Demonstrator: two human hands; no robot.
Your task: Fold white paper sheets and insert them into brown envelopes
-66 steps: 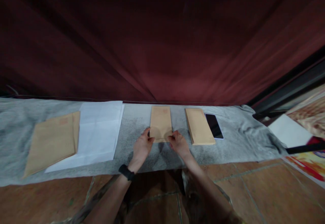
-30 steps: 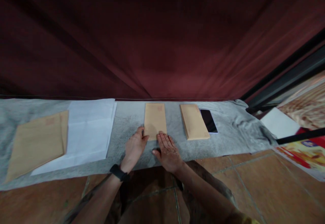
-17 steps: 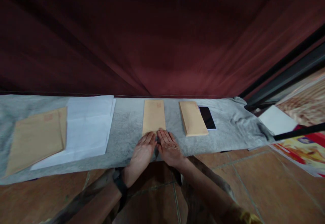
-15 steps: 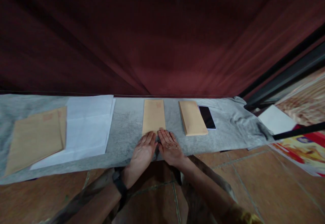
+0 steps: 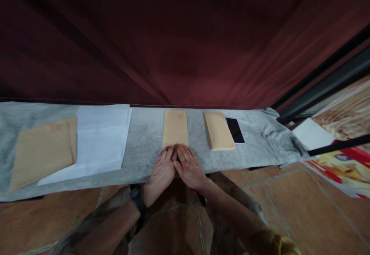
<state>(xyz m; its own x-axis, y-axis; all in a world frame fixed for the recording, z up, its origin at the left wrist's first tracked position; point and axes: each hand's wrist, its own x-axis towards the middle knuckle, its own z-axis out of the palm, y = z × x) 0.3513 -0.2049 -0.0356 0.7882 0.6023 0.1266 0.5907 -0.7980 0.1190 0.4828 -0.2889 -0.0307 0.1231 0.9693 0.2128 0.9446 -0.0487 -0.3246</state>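
Evidently, the narrow tan paper envelope [image 5: 175, 126] is laid flat on the bench [image 5: 146, 135], which is draped in soft-looking grey cloth [image 5: 266, 143]. At the envelope's near end, the left hand [image 5: 162, 167] and the right hand [image 5: 189, 167] are placed side by side, fingers extended; nothing appears to be clasped in either grip, the paper being only covered from above, though the fingers' undersides are hidden. To the envelope's right, a thick stack of tan paper envelopes [image 5: 220, 131] is set down, with a black-screened rectangular phone [image 5: 235, 130] close against its right side. To the envelope's left, broad white paper sheets [image 5: 102, 135] are partly overlapped by large brown paper envelopes [image 5: 43, 147]. The envelope is judged to be light, thin and easily creased; it would be best taken lightly by its long side edges, or steadied with flat fingers.
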